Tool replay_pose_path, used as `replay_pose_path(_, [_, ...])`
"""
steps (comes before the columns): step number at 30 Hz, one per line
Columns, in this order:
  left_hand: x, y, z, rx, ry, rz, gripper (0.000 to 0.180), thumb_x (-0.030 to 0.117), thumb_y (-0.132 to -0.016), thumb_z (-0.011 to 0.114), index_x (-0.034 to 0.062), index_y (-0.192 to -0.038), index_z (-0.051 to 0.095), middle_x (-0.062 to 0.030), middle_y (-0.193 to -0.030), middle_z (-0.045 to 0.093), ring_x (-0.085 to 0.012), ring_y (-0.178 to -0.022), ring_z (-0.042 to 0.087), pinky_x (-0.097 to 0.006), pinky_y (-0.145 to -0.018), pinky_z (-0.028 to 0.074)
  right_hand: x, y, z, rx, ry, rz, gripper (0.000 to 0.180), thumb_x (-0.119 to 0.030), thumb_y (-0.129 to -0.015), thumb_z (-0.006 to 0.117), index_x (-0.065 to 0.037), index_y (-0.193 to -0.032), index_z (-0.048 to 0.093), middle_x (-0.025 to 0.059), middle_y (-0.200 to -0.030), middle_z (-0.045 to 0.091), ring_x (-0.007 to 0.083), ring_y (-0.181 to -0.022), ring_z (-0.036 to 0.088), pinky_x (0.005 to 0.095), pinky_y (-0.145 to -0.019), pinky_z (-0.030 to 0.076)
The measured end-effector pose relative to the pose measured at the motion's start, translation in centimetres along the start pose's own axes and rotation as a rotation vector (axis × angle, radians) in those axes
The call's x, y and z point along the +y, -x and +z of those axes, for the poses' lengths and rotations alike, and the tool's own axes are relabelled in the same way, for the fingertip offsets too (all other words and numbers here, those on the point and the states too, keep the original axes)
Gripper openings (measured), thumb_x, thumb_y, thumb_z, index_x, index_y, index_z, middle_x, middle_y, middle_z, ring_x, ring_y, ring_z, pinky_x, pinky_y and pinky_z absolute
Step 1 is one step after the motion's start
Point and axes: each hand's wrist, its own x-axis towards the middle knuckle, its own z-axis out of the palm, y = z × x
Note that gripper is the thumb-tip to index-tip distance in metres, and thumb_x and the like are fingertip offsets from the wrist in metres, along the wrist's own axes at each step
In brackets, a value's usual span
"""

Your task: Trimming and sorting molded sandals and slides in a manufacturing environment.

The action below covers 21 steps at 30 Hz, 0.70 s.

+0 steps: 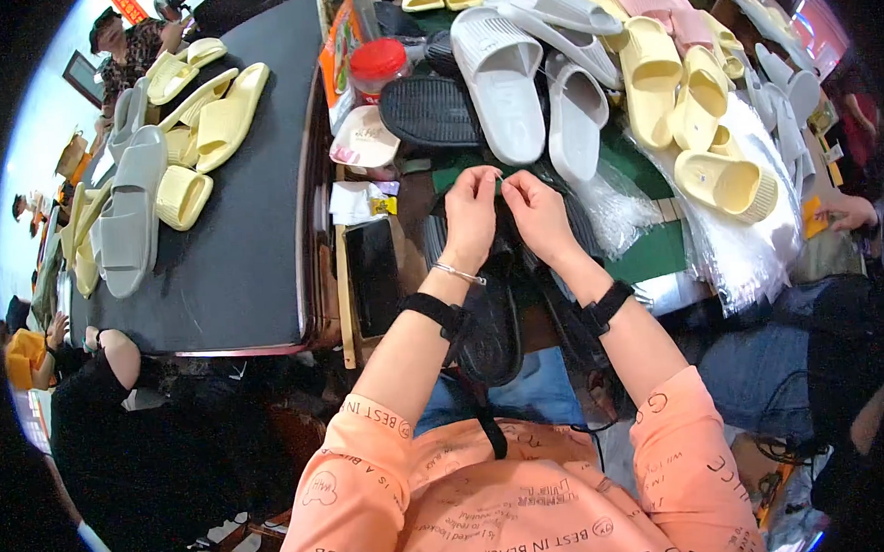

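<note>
My left hand point(471, 215) and my right hand point(539, 216) meet at the middle of the table, thumbs and forefingers pinched. A tiny pale thing shows between the fingertips, too small to name. Under my hands and wrists lie black slides point(490, 333), partly hidden by my arms. Just beyond my fingers are a large light grey slide point(504, 99) and a second grey slide point(577, 118). Left of these, a black slide point(428, 112) shows its ribbed sole.
Yellow slides point(649, 69) and clear plastic bags point(742, 236) lie to the right. A red-lidded jar point(378, 66) and a dark phone point(372, 278) are on the left side. Another dark table point(256, 253) carries yellow and grey slides. A person's hand point(846, 213) is at far right.
</note>
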Motion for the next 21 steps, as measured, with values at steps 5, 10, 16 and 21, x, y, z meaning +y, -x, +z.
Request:
replay_pose_path(5, [-0.3, 0.1, -0.1, 0.072, -0.152, 0.152, 0.012, 0.008, -0.085, 0.049, -0.0011, -0.085, 0.057, -0.0060, -0.082, 0.059, -0.0116, -0.077, 0.052, -0.026, -0.071, 0.043, 0.0, 0.0, 0.2, 0.012, 0.092, -0.123, 0.018, -0.020, -0.082, 0.051, -0.004, -0.087, 0.056, 0.0169, -0.078, 0.058, 0.0311, -0.072, 0.058, 0.0340, -0.063, 0.045])
replay_pose_path(10, [-0.6, 0.8, 0.8, 0.048, -0.073, 0.143, 0.016, 0.012, -0.085, 0.050, -0.0027, -0.088, 0.056, -0.0081, -0.078, 0.060, -0.0118, -0.072, 0.053, -0.026, -0.067, 0.044, 0.1, 0.7, -0.6, 0.022, 0.127, -0.132, 0.015, -0.013, -0.083, 0.051, 0.001, -0.082, 0.053, 0.0145, -0.068, 0.054, 0.0214, -0.058, 0.051, 0.0315, -0.058, 0.042])
replay_pose_path(16, [0.3, 0.9, -0.2, 0.052, -0.052, 0.056, 0.016, 0.013, -0.083, 0.054, -0.0015, -0.087, 0.057, -0.0045, -0.071, 0.057, -0.0073, -0.064, 0.049, -0.023, -0.060, 0.042, -1.4, 1.0, 0.1, -0.015, 0.076, -0.060, 0.014, -0.011, -0.084, 0.049, 0.002, -0.078, 0.050, 0.0094, -0.063, 0.050, 0.0134, -0.059, 0.044, 0.0281, -0.057, 0.039])
replay_pose_path(21, [-0.6, 1.5, -0.6, 0.033, -0.051, 0.071, 0.016, 0.013, -0.080, 0.058, -0.0020, -0.084, 0.059, -0.0025, -0.070, 0.059, -0.0069, -0.064, 0.050, -0.022, -0.060, 0.042, -0.3, 1.2, 0.1, -0.004, 0.062, -0.057, 0.012, -0.009, -0.085, 0.046, 0.002, -0.083, 0.049, 0.0110, -0.071, 0.053, 0.0180, -0.066, 0.049, 0.0304, -0.064, 0.041])
